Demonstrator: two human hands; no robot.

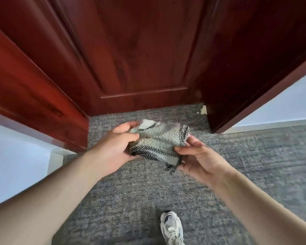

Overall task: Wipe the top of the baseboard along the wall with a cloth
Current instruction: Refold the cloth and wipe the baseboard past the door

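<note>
Cloth (159,140) sits crumpled above the carpet (254,156), left hand (117,145) curled round one side, right hand (198,160) turned palm-up, pinching the checked edge.

No text, label, brand, number or sign can be read. Nothing legible is seen on the cloth (157,140) or the door (140,50), and any marking on the shoe (171,225) is too blurred to be made out.
</note>
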